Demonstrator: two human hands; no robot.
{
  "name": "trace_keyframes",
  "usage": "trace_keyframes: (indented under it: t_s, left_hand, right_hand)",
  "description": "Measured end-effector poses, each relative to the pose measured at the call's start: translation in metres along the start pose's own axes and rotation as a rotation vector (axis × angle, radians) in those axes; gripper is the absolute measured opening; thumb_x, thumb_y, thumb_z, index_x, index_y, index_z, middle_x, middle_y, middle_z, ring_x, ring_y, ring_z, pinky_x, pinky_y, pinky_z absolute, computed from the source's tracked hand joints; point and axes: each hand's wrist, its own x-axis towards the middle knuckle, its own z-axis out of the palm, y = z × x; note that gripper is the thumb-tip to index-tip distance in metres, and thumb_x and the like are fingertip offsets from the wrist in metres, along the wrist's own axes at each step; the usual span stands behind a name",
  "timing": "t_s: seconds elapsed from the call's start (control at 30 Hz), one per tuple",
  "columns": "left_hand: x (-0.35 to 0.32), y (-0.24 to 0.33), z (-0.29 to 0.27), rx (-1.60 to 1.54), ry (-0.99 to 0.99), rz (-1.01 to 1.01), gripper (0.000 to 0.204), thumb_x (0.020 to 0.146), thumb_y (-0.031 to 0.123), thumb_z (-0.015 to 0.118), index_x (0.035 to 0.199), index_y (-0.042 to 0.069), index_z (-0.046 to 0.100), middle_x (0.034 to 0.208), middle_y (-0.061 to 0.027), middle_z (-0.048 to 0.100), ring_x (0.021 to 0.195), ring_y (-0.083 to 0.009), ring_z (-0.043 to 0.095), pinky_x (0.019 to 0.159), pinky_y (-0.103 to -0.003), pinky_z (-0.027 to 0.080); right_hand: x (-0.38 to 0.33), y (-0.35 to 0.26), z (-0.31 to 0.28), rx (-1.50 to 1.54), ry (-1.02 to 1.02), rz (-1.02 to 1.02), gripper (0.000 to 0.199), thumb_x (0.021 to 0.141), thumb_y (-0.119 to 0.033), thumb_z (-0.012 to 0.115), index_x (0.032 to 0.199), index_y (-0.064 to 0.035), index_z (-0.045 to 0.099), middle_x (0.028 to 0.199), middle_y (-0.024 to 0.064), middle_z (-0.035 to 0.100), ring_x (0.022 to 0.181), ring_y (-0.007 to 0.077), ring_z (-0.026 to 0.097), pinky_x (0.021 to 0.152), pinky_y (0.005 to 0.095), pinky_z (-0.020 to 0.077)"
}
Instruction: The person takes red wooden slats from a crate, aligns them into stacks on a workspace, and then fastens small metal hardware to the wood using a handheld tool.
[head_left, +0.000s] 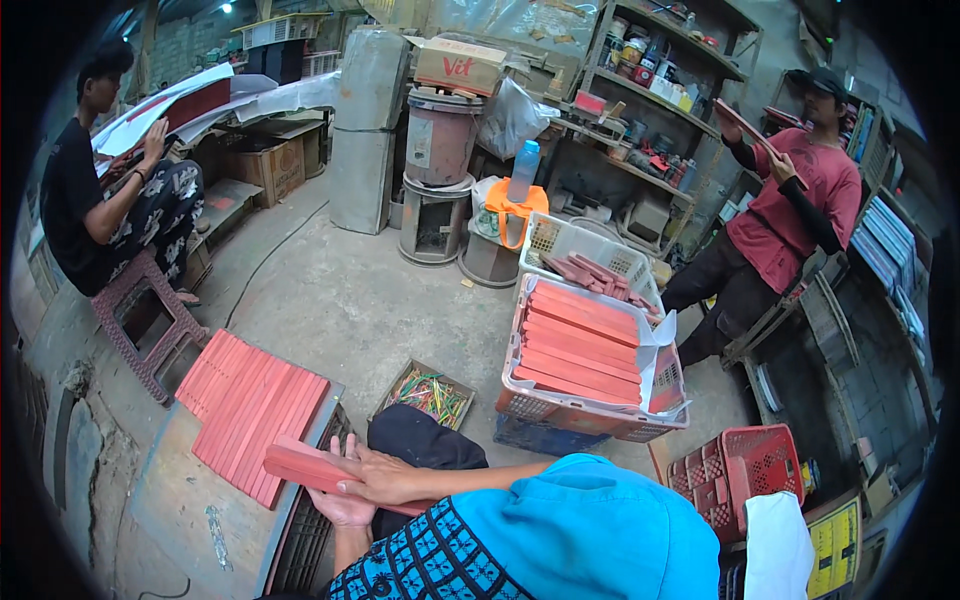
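Gripping a red slat (305,465) with right hand (385,476) curled above loosely open left hand (342,508), could skew the slat row (255,415) near the tabletop's (180,500) right edge if swung low.

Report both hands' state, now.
Left hand: open, palm up, beneath the flat red wooden slat.
Right hand: laid over that slat; whether it grips cannot be told.

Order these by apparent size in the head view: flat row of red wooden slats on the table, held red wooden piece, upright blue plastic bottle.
1. Row of red slats
2. Held red piece, partly covered
3. Blue bottle
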Motion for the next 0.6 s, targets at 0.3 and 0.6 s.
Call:
trace_keyframes:
  t_s: [0.3,0.6]
  left_hand:
    - [0.0,0.007,-0.019,-0.07,0.08,0.005,0.083,0.082,0.063,0.031,0.136,0.002,0.018,0.141,-0.0195,0.017,0.13,-0.031,0.019,0.108,-0.043,0.015]
    - [0.001,0.008,-0.012,-0.015,0.053,0.011,0.085,0.081,0.065,0.03,0.136,0.001,0.02,0.14,-0.0202,0.021,0.129,-0.0333,0.022,0.107,-0.046,0.018]
  right_hand:
    - [0.014,0.023,0.008,0.091,-0.07,-0.032,0.063,0.09,-0.041,0.036,0.139,-0.0065,0.015,0.134,0.0275,0.029,0.12,0.0433,0.034,0.101,0.0423,0.0283]
    - [0.015,0.025,0.008,0.073,-0.014,-0.076,0.072,0.088,-0.043,0.038,0.137,0.0015,0.01,0.122,0.0325,0.041,0.111,0.044,0.043,0.096,0.0429,0.0342]
